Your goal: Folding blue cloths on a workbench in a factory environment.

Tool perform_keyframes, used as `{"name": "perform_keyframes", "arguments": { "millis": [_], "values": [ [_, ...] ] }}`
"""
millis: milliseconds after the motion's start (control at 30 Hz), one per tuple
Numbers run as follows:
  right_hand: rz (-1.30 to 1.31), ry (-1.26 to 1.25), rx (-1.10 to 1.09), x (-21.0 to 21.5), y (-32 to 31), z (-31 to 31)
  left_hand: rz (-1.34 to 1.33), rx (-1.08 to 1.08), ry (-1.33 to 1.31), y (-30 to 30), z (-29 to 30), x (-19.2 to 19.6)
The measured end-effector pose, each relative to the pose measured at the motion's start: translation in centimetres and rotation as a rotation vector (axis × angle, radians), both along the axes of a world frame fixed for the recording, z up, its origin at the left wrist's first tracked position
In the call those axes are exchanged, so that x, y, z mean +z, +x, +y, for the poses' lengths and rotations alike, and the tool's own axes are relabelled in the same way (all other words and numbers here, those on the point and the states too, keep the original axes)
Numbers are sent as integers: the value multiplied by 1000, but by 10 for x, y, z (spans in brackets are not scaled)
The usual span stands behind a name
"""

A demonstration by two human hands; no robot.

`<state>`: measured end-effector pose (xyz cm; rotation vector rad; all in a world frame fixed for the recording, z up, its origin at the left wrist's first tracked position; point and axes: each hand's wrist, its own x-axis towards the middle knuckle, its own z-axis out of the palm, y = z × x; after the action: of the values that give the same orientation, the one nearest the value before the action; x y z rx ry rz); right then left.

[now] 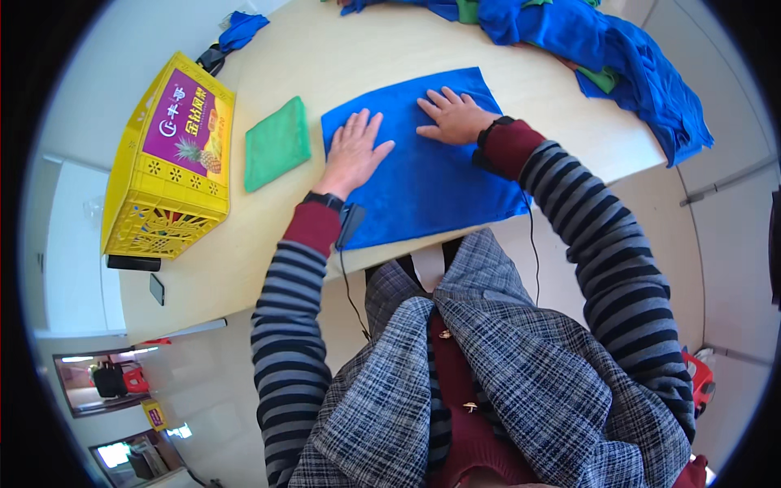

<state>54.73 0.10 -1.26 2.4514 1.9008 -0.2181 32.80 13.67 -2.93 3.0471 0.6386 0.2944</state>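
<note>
A blue cloth lies spread out on the table in front of me, its near edge at the table's front edge. My left hand rests flat on its left part, fingers stretched out and pointing away from me. On the far right part of the cloth lies my right hand, palm down with its fingers spread. Both hands touch the cloth and hold nothing. Just left of the blue cloth is a folded green cloth. Each wrist wears a dark band with a thin cable hanging down.
On the table's left stands a yellow plastic crate with a purple panel. Near it lies a small dark flat object. A heap of blue and green cloths covers the far right edge. A small blue cloth lies at the far left.
</note>
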Motion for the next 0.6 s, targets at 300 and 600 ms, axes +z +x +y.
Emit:
{"name": "perform_keyframes", "arguments": {
  "millis": [300,600],
  "values": [
    [-64,17,-147,-17,60,-2,-155,248,-137,2,65,-8],
    [-43,7,-134,-14,56,13,-160,179,13,43,130,-17]
  ]
}}
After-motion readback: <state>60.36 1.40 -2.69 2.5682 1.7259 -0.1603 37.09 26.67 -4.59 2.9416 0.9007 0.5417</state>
